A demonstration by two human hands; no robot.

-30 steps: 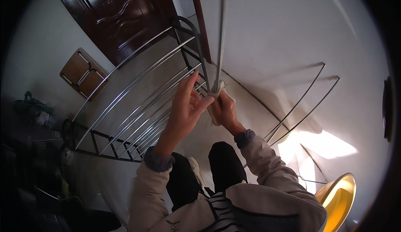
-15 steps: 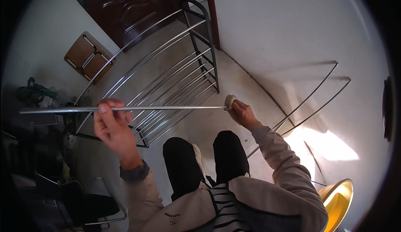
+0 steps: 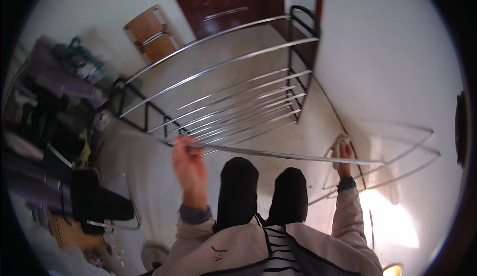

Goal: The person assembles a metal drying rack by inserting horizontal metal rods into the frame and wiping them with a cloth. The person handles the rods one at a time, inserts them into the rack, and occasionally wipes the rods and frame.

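A long, thin silver metal tube (image 3: 268, 153) lies across the view, above my knees. My left hand (image 3: 190, 169) pinches it toward its left part; motion blurs the fingers and that end. On the right, my right hand (image 3: 346, 158) is closed on a pale cloth (image 3: 339, 146), next to the tube near its right end. The tube passes in front of part of the cloth, and I cannot tell if the two touch. Beyond my hands stands a rack (image 3: 213, 68) of several silver tubes between black end frames.
Two more metal tubes (image 3: 405, 174) lean against the white wall at right. A folded wooden stool (image 3: 151, 35) leans by the dark red door (image 3: 223, 3). A black-seated metal chair (image 3: 102, 201) and clutter fill the left side. Part of a yellow basin (image 3: 392, 270) shows at lower right.
The view has swung left, so the rack sits further right. My right hand with the cloth has moved away from the tube's end and back along it. My left hand still holds the tube.
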